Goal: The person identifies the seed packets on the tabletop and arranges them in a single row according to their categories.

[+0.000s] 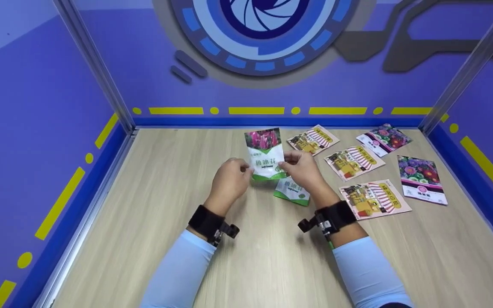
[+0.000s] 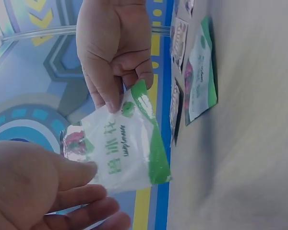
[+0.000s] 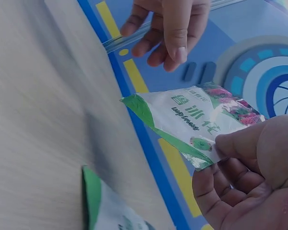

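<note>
Head view: right hand [image 1: 304, 169] pinches the green-and-white seed packet [image 1: 265, 154] upright above the desk [image 1: 165, 192]; left hand [image 1: 228, 179] is beside it. Another packet [image 1: 291, 191] lies below it and six more to its right, so I'd guess plenty remains.

Left wrist view: left fingers [image 2: 74, 175] look relaxed, barely touching.

Right wrist view: right fingers [image 3: 225, 189] are clamped on its corner.

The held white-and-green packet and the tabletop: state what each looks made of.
The held packet: likely thin glossy plastic film; it shows glare and bends between the right hand and left hand. The tabletop: pale wood-grain surface, matte, possibly laminate rather than solid wood.
</note>
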Tool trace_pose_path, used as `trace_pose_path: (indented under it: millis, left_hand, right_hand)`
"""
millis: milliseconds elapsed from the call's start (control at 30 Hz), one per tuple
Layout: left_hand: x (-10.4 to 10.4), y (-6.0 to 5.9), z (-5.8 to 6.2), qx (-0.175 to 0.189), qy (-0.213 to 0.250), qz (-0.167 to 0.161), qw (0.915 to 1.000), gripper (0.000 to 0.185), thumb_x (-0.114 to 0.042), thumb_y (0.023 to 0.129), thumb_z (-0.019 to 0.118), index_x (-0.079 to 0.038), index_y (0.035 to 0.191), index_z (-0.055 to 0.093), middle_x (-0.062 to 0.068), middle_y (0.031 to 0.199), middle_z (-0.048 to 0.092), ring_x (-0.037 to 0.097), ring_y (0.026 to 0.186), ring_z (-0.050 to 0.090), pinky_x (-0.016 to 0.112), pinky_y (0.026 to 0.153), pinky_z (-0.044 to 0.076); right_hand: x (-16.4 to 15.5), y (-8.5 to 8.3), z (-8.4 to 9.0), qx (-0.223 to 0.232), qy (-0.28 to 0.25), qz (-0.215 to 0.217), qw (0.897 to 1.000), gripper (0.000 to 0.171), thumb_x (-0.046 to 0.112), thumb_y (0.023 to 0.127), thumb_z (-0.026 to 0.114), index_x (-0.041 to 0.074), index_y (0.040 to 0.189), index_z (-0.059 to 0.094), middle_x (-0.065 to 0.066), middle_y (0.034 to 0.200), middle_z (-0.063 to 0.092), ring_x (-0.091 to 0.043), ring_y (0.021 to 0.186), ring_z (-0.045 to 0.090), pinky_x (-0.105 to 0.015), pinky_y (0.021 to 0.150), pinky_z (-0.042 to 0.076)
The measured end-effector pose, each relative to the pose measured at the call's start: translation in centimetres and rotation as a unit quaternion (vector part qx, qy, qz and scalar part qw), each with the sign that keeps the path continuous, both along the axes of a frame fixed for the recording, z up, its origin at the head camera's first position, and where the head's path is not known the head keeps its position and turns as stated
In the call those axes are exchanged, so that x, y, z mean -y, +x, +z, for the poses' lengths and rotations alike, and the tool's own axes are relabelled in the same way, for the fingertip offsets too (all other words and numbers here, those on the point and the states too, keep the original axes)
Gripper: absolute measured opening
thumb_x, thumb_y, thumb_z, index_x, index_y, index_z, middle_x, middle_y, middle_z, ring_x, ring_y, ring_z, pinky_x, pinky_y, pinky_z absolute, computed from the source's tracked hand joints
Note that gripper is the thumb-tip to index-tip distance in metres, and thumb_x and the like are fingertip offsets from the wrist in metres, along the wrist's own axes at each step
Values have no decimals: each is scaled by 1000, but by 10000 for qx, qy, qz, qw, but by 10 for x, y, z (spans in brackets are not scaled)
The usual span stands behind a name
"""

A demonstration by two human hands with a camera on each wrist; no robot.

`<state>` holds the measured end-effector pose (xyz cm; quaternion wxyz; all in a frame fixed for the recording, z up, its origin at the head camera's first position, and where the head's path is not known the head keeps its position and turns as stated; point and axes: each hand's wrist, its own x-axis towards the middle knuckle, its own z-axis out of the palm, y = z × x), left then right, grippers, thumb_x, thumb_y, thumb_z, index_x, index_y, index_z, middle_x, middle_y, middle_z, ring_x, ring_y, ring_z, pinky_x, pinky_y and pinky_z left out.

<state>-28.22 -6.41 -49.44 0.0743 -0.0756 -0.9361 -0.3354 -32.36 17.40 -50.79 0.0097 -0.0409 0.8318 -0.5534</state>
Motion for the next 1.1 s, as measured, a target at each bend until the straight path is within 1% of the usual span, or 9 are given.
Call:
trace_pose_path:
  millis: [67, 167, 300, 400, 533, 633, 767, 933, 1100]
  left_hand:
    - [1, 0, 2, -119, 261, 77, 9996, 21, -24, 110, 69, -7, 116, 80, 10, 114, 78, 28, 102, 75, 45, 91, 63]
    - [2, 0, 5, -176, 737, 72, 9971, 22, -23, 113, 64, -7, 119, 78, 10, 116, 77, 26, 102, 74, 43, 89, 63]
    - [2, 1, 10, -43, 1451, -98, 9894, 29, -23, 115, 60, -4, 130, 76, 12, 122, 76, 27, 110, 73, 44, 96, 62]
    - [1, 3, 14, 76, 1885, -176, 9819, 31, -24, 115, 59, -4, 134, 74, 12, 123, 75, 25, 109, 72, 42, 95, 62]
    - [-2, 6, 19, 182, 2393, -211, 9705, 29, -23, 116, 59, -6, 134, 73, 9, 115, 75, 20, 95, 69, 33, 78, 59]
    - [-4, 8, 23, 208, 2714, -243, 9619, 23, -19, 114, 61, -6, 129, 71, 8, 107, 73, 23, 85, 68, 28, 63, 55]
    - [-5, 13, 27, 268, 2957, -245, 9546, 13, -15, 112, 65, -6, 120, 70, 7, 97, 73, 26, 76, 73, 24, 52, 53]
    - [-5, 17, 34, 273, 3063, -350, 9509, 8, -15, 111, 67, -8, 114, 69, 6, 93, 71, 17, 67, 69, 23, 51, 52]
    - [-4, 19, 39, 380, 3456, -676, 9352, 9, -14, 110, 67, -5, 111, 69, 6, 92, 70, 14, 63, 66, 22, 50, 51]
  right_hand:
    - [-5, 2, 5, 25, -205, -26, 9998, 21, 10, 104, 75, 1, 122, 78, -10, 107, 79, -13, 88, 69, -21, 73, 60]
    - [-11, 5, 13, 49, -430, -59, 9990, 18, 13, 105, 75, 2, 119, 78, -2, 99, 76, -11, 82, 66, -22, 69, 58]
    - [-17, 10, 24, 35, -673, -24, 9977, 18, 15, 105, 76, 4, 119, 77, 3, 98, 74, -11, 84, 68, -26, 71, 60]
    - [-17, 15, 30, -15, -879, 138, 9960, 18, 14, 104, 76, 2, 119, 76, 3, 99, 76, -11, 85, 69, -26, 75, 62]
    - [-14, 19, 35, -97, -1223, 432, 9915, 15, 10, 104, 76, 1, 116, 75, 4, 97, 77, -12, 83, 69, -26, 72, 63]
    - [-13, 21, 39, -205, -1393, 589, 9883, 13, 8, 103, 76, 0, 114, 74, 4, 95, 75, -12, 79, 67, -26, 69, 62]
    - [-14, 23, 44, -322, -1409, 653, 9873, 14, 7, 103, 75, -1, 114, 75, 3, 93, 74, -11, 77, 64, -24, 67, 58]
    - [-16, 28, 49, -358, -1492, 664, 9859, 12, 7, 101, 76, 0, 111, 75, 2, 91, 73, -11, 77, 64, -23, 67, 58]
    - [-19, 32, 53, -502, -1878, 685, 9785, 8, 3, 100, 75, 0, 108, 76, 0, 90, 73, -12, 74, 63, -22, 64, 56]
